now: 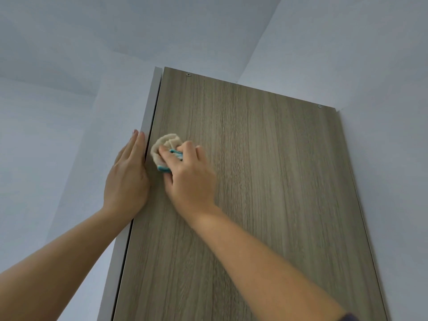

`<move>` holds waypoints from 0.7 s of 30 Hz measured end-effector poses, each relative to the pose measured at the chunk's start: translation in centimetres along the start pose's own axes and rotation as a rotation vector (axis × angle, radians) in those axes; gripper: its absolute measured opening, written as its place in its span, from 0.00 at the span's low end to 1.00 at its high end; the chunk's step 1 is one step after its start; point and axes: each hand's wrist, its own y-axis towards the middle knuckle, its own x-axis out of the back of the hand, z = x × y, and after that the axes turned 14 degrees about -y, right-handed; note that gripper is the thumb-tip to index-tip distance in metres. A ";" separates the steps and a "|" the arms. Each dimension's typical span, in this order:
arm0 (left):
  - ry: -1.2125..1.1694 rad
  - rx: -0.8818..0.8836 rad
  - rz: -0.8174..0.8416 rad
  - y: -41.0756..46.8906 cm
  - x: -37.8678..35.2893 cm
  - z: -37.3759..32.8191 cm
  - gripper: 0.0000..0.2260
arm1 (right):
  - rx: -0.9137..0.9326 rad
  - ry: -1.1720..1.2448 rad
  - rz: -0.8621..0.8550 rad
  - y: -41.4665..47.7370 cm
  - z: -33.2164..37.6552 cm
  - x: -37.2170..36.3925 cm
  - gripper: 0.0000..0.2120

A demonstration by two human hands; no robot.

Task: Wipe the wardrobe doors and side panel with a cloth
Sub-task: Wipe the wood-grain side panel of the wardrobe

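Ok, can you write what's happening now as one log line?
step: wiping side panel | right hand: grips cloth | left hand: flat on white edge

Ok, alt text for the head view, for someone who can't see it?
A person's right hand holds a bunched cream-and-teal cloth against a wood-grain wardrobe panel near its left edge. The left hand lies flat on the white strip beside that edge.

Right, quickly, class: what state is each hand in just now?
Left hand: open, fingers straight, flat against the wardrobe's white front edge.
Right hand: closed round the bunched cloth, pressing it on the wood-grain side panel.
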 end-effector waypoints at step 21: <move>0.059 0.030 0.004 -3.4 0.1 -0.2 0.28 | 0.069 -0.125 -0.015 -4.7 -17.4 1.9 0.21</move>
